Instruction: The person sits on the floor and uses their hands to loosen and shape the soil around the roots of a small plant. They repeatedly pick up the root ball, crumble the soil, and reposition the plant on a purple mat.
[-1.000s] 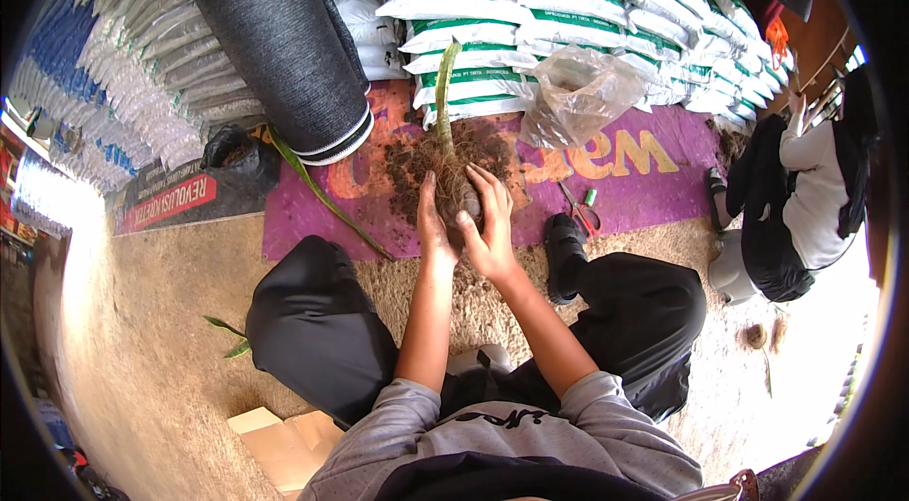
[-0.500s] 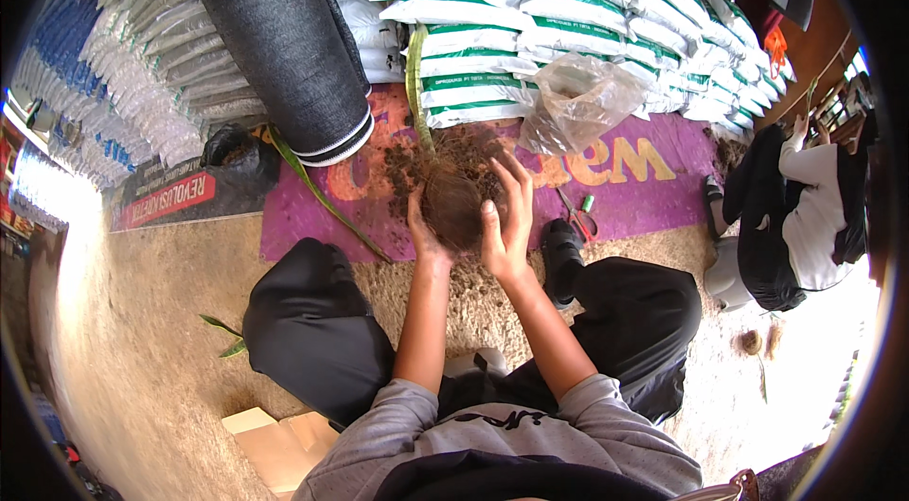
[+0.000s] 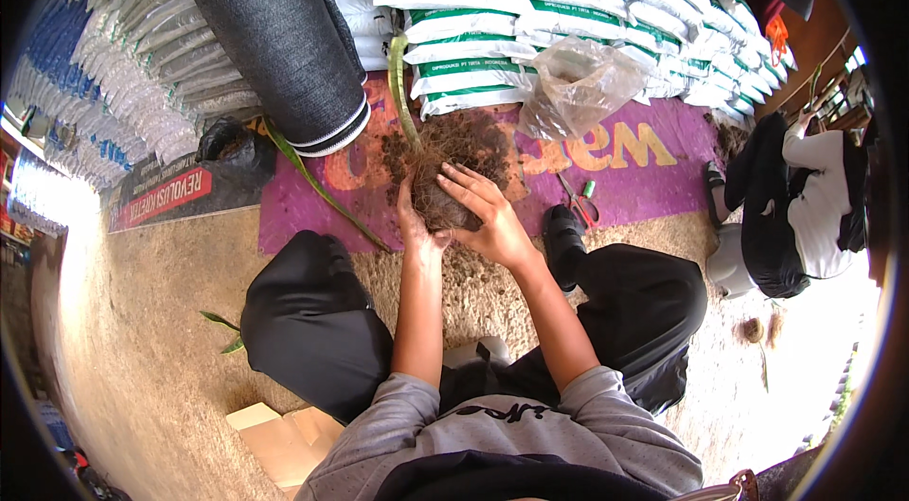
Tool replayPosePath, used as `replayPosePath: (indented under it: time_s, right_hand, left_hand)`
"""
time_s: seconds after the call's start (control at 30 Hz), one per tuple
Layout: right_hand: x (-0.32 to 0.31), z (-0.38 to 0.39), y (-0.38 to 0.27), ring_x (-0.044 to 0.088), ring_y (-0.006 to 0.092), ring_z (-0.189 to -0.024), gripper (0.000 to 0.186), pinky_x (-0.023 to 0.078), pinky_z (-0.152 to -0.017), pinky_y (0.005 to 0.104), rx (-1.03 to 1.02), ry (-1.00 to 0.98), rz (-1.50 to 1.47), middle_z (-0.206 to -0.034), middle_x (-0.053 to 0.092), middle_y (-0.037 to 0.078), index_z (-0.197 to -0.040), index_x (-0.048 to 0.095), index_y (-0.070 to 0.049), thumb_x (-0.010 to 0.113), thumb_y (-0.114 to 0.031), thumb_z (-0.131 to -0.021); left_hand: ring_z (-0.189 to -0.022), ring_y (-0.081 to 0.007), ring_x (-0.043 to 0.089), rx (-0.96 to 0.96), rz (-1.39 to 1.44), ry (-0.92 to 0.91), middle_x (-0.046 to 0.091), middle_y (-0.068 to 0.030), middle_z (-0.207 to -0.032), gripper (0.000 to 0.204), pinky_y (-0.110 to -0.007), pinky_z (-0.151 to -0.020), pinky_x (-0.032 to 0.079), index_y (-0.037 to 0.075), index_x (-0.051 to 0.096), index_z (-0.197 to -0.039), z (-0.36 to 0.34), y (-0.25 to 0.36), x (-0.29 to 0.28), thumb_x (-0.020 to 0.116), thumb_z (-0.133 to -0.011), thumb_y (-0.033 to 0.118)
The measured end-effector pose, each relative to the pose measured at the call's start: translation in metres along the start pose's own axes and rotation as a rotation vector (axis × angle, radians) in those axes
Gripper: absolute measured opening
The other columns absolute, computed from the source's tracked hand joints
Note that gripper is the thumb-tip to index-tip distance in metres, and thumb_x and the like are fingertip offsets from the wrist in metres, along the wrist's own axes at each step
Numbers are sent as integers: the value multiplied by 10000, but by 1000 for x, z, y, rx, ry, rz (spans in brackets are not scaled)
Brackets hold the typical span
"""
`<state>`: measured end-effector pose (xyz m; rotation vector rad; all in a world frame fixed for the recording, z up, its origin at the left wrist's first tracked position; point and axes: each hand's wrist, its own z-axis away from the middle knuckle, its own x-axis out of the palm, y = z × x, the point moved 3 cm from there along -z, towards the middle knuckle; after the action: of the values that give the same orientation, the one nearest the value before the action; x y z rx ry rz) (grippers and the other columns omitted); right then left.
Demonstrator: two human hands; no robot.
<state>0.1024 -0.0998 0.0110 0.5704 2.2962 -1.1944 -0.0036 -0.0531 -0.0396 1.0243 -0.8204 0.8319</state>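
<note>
A brown, fibrous root ball (image 3: 437, 205) sits between my two hands over the purple banner (image 3: 620, 203). One long green leaf (image 3: 401, 98) with paler edges rises from it, away from me. My left hand (image 3: 414, 219) cups the ball's left side. Across its right and upper side lies my right hand (image 3: 490, 220), fingers pressed together and bent round it. Near my wrists the two hands almost meet. Loose dark soil and root threads (image 3: 478, 139) are spread just beyond the ball. The ball's underside is hidden.
Scissors with red handles (image 3: 584, 209) and a green spool (image 3: 589, 188) lie right of my hands. A crumpled clear bag (image 3: 578, 94) rests against stacked white sacks (image 3: 464, 48). A black mesh roll (image 3: 270, 37) leans at left near a loose leaf (image 3: 327, 198). Another person (image 3: 805, 198) sits right.
My right hand has moved from the ball's right side onto its top, its fingers now closed over it. The leaf has tipped slightly left as the ball turned.
</note>
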Motion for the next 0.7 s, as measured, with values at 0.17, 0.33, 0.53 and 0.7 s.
replayPosePath:
  time_s: [0.17, 0.33, 0.53, 0.7]
  right_hand:
    - [-11, -7, -15, 395, 336, -1241, 724, 238, -1048, 509, 43, -60, 79, -1343, 441, 81, -1296, 455, -118, 751, -234, -646]
    - [-15, -11, -27, 405, 338, -1230, 557, 221, -1042, 523, 107, 200, 61, -1308, 453, 144, -1270, 457, -43, 631, -242, -780]
    - [5, -5, -27, 522, 340, -1051, 308, 381, -939, 427, 35, 425, 279, -1143, 572, 153, -1103, 576, 0, 532, -82, -809]
    - [-5, -2, -17, 505, 338, -1100, 304, 368, -959, 422, 137, 398, 92, -1165, 553, 162, -1101, 580, -1, 545, -97, -815]
  left_hand:
    - [-856, -232, 628, -52, 48, -79, 618, -100, -1013, 435, -373, -731, 535, 52, 562, -1081, -4, -5, -7, 393, -894, 406]
    - [-1057, -230, 537, -18, 107, -264, 543, -110, -1170, 536, -383, -915, 435, 54, 503, -1174, 12, -17, 17, 339, -910, 490]
    - [-1137, -212, 464, 270, -227, -251, 502, -98, -1202, 414, -335, -1020, 321, 51, 479, -1198, -22, -41, -38, 287, -971, 339]
    - [-1081, -180, 504, -90, 237, -557, 541, -63, -1139, 372, -305, -959, 380, 50, 506, -1149, 0, -36, -2, 323, -959, 311]
